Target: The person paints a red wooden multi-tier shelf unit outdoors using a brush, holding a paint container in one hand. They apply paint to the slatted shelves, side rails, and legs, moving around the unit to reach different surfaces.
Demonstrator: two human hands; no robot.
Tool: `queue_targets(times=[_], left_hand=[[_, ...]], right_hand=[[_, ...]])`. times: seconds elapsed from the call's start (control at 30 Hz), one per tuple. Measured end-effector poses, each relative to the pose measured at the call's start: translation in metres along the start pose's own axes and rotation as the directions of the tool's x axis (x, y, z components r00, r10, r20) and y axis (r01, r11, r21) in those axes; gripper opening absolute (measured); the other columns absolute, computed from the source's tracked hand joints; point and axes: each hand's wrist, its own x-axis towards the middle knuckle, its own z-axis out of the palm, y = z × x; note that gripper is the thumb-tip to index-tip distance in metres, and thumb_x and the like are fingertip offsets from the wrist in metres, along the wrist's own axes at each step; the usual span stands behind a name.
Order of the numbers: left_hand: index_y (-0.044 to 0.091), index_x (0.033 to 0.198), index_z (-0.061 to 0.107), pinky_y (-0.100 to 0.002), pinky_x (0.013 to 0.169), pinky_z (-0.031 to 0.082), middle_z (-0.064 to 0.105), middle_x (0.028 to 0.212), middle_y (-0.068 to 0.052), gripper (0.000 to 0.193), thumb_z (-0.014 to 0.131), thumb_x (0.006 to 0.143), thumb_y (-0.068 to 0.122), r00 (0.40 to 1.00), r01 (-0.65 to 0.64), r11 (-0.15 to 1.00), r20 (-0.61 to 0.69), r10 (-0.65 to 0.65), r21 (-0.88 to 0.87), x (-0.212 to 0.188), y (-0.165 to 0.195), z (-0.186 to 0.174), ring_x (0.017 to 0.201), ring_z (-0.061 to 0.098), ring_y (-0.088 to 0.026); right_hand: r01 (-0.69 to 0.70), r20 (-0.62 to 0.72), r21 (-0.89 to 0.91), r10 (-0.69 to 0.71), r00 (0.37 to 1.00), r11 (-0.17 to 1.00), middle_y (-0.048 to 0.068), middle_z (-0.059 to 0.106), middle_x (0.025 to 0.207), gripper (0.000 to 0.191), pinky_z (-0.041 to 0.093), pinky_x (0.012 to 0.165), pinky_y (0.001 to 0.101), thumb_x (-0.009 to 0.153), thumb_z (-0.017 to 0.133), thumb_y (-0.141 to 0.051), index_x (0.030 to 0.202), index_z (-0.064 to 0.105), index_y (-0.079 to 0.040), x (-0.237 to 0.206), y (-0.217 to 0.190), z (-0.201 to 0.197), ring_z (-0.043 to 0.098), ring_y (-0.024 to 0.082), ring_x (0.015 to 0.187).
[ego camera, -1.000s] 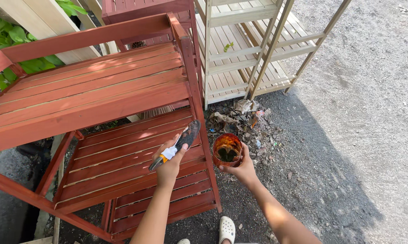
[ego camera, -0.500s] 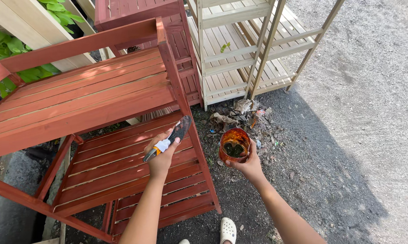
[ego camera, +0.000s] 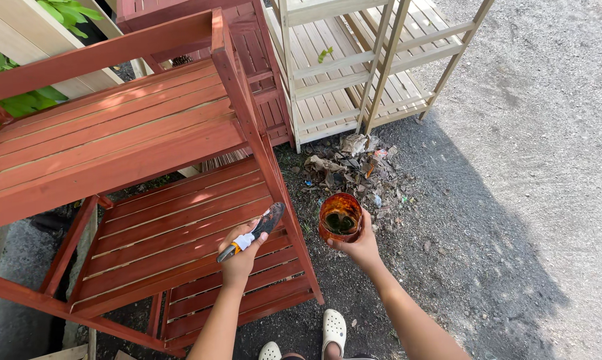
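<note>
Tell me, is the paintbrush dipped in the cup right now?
No, the left hand holds the paintbrush over the red shelf, apart from the cup in the right hand.

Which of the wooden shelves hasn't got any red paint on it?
The pale bare-wood shelf standing at the back, beyond the leaf pile. The two others are reddish-brown: the big one by the paintbrush and another behind it.

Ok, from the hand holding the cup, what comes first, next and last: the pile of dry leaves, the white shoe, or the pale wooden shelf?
From the right hand:
1. Pile of dry leaves, just ahead on the ground.
2. White shoe, below, by the feet; nearly as close.
3. Pale wooden shelf, farthest, at the top.
</note>
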Motion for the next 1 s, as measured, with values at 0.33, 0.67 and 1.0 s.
queue_targets(times=[0.33, 0.67, 1.0], left_hand=[[0.001, 0.109, 0.074, -0.033, 0.095, 0.059, 0.076, 0.115, -0.013, 0.029, 0.085, 0.083, 0.009, 0.995, 0.080, 0.995, -0.057, -0.084, -0.062, 0.021, 0.007, -0.011, 0.108, 0.073, -0.019], [0.002, 0.118, 0.068, -0.031, 0.105, 0.053, 0.069, 0.127, -0.010, 0.036, 0.083, 0.086, 0.006, 0.965, 0.068, 0.968, -0.230, -0.125, -0.242, 0.021, 0.029, -0.050, 0.119, 0.066, -0.018], [0.004, 0.126, 0.065, -0.033, 0.087, 0.057, 0.067, 0.122, -0.010, 0.040, 0.080, 0.089, -0.002, 0.899, -0.022, 0.868, -0.390, -0.200, -0.496, 0.033, 0.044, -0.116, 0.106, 0.065, -0.018]], right_hand=[[-0.071, 0.000, -0.041, 0.071, 0.997, 0.997, 0.013, 0.059, 0.137, 0.116, 0.053, 0.108, 0.0432, 0.057, 0.094, -0.022, 0.151, 0.027, -0.013, -0.006, -0.007, 0.002, 0.060, 0.027, 0.129], [-0.003, 0.033, -0.047, 0.004, 0.999, 0.999, 0.011, 0.060, 0.136, 0.106, 0.053, 0.108, 0.0408, 0.060, 0.093, -0.019, 0.147, 0.033, -0.011, 0.009, -0.025, 0.027, 0.062, 0.025, 0.128], [0.157, 0.019, 0.045, -0.158, 0.987, 0.987, 0.010, 0.055, 0.140, 0.098, 0.049, 0.112, 0.0400, 0.067, 0.091, -0.009, 0.148, 0.035, -0.009, 0.024, -0.029, 0.052, 0.057, 0.024, 0.132]])
